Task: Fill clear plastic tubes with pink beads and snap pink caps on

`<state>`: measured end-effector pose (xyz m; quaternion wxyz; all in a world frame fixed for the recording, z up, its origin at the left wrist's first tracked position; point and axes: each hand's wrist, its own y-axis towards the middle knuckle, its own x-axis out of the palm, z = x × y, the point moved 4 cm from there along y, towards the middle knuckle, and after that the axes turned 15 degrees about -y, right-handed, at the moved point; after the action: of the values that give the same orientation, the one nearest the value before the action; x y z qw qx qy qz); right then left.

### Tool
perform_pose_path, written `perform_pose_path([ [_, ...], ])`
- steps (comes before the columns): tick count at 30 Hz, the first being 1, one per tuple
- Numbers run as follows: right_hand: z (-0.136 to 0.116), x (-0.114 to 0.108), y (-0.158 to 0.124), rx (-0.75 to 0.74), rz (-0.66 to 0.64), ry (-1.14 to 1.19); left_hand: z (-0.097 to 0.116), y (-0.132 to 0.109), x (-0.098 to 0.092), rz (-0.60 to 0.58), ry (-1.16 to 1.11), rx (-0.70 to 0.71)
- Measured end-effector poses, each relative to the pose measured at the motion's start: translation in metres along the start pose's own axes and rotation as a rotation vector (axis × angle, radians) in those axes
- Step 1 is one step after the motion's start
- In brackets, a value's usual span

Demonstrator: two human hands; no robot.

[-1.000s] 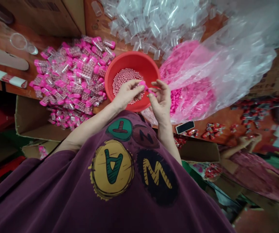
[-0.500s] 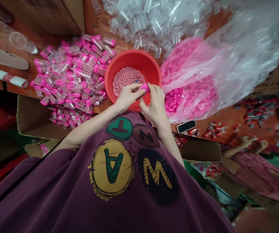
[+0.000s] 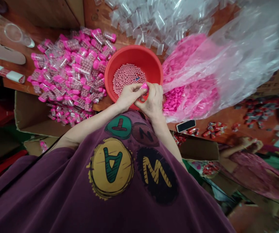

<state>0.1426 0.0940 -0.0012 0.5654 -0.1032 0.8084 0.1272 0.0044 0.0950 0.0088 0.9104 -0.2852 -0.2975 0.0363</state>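
Note:
A bright pink cap is pinched between my two hands over the near rim of the red bowl. My left hand closes on it from the left, and my right hand has its fingers curled against it from the right. Whatever is under the cap is hidden by my fingers. Small pink beads lie in the bowl with a tiny blue piece among them. Left of the bowl is a heap of pink-capped clear tubes filled with beads. Loose pink caps lie in a plastic bag on the right.
Clear empty tubes are piled behind the bowl. A phone lies at the table's front edge on the right. An open cardboard box stands below the left heap. A person works at the far right.
My right hand's fingers have drawn in closer around the pink cap and my left hand. The view has shifted slightly.

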Motion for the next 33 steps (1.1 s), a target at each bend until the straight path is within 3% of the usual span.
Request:
perform_pose_path([
  [6, -0.003, 0.005, -0.002, 0.011, -0.009, -0.006, -0.008, 0.005, -0.004, 0.002, 0.034, 0.045],
  [12, -0.007, 0.008, 0.003, 0.055, -0.107, 0.036, -0.007, 0.008, -0.002, 0.017, 0.076, 0.063],
  [17, -0.005, 0.018, -0.002, 0.029, -0.164, -0.031, -0.017, 0.005, -0.008, 0.087, -0.036, -0.11],
  [21, -0.006, 0.039, -0.016, 0.012, -0.215, -0.069, -0.036, 0.006, -0.022, 0.145, -0.123, -0.313],
  [24, -0.007, 0.055, -0.023, 0.013, -0.259, -0.036, -0.043, 0.005, -0.033, 0.177, -0.125, -0.376],
  [28, -0.009, 0.062, -0.021, 0.021, -0.24, 0.078, -0.031, 0.001, -0.037, 0.134, -0.148, -0.286],
  [33, -0.013, 0.054, -0.01, 0.041, -0.183, 0.06, -0.015, -0.004, -0.03, 0.109, -0.167, -0.176],
])
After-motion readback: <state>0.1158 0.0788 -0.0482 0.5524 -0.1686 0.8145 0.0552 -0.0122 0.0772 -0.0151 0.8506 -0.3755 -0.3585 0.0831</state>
